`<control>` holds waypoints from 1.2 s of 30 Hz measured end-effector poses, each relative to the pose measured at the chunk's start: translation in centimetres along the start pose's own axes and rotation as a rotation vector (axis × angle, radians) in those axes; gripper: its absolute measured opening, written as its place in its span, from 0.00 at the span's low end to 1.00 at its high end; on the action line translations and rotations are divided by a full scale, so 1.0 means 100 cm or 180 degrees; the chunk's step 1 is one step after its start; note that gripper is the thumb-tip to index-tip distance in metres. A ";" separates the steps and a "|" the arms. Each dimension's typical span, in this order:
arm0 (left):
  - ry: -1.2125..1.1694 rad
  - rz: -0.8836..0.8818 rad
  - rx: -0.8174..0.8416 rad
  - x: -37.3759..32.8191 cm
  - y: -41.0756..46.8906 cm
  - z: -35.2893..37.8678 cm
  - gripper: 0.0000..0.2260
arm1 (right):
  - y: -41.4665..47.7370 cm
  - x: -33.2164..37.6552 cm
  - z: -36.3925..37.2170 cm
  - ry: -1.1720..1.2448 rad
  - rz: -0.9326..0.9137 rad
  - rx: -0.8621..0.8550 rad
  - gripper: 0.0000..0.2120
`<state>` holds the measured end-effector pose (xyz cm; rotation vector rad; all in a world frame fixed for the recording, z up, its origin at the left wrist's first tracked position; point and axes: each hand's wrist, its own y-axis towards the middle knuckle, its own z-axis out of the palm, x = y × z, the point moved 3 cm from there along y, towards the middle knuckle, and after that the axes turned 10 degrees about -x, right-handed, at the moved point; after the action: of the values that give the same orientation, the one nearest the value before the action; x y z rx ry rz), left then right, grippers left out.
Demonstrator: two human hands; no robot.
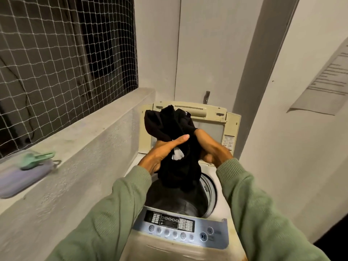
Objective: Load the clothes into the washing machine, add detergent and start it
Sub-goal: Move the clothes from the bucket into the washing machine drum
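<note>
A bundle of black clothes (173, 127) hangs above the open drum (180, 200) of a cream top-loading washing machine (169, 247). My left hand (162, 153) presses on the bundle from the left with its fingers stretched across the cloth. On the other side my right hand (211, 146) grips the same bundle. The lower end of the cloth dangles just inside the drum's rim. The machine's lid (212, 113) stands raised at the back. Its control panel (177, 227) with buttons faces me at the front. Both arms wear green sleeves.
A concrete ledge (75, 144) runs along the left under a netted window (56, 59). On it lie a purple pouch (22, 179) and a green clip (35, 160). A tap (206, 97) sits on the back wall. A printed paper (327, 78) hangs on the right wall.
</note>
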<state>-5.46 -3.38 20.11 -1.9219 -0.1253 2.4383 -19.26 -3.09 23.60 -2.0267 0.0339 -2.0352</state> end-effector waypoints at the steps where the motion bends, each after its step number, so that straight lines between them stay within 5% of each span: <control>1: -0.0010 -0.0006 -0.0010 0.002 0.004 -0.004 0.27 | 0.004 -0.002 0.000 -0.0007 0.0045 -0.0042 0.16; 22: 0.0245 -0.0777 -0.0119 0.126 0.123 -0.020 0.16 | 0.149 -0.122 -0.031 0.0361 0.0441 -0.0282 0.17; 28: 0.0584 -0.1076 0.0017 0.174 0.133 -0.027 0.41 | 0.167 -0.171 -0.040 0.0470 0.0825 -0.0380 0.20; 33: 0.0677 -0.1268 -0.0199 0.211 0.135 -0.039 0.36 | 0.176 -0.219 -0.041 0.0583 0.1257 -0.0498 0.22; 36: 0.0678 -0.1359 -0.0285 0.231 0.130 -0.046 0.37 | 0.176 -0.244 -0.042 0.0559 0.1423 -0.0628 0.14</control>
<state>-6.06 -14.35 -4.41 -1.9300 -0.5797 1.9749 -20.67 -15.77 -4.00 -1.7332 0.6818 -1.9640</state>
